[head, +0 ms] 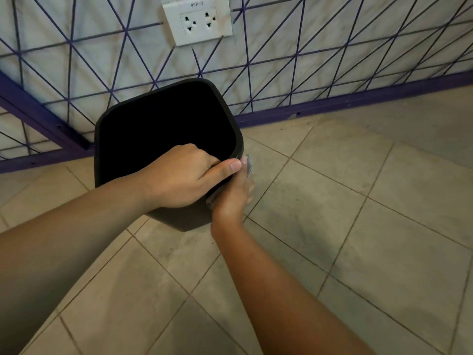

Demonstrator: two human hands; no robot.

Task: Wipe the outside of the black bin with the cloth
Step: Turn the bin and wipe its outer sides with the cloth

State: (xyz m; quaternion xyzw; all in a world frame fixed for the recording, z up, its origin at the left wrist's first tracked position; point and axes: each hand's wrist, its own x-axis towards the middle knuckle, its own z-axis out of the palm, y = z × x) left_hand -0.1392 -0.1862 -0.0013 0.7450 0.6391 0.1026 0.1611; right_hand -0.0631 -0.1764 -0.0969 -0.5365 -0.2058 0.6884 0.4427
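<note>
Fingers of left hand (pixel 179 175) curled over near rim of black bin (pixel 163 119), thumb outside; right hand (pixel 234 194) pressing blurred pale cloth (pixel 248 166) against bin's right outer wall, finger curl impossible to tell.
Standing on beige tiled floor (pixel 358 226) beside purple skirting, under white wall crossed with purple lines; double socket (pixel 198 21) labelled "BPP-2".

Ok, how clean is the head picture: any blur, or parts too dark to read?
Head view: right hand and cloth are motion-blurred; left hand sharp on the rim; black bin interior reads pure black, no detail; wide-angle bends the wall lines.
</note>
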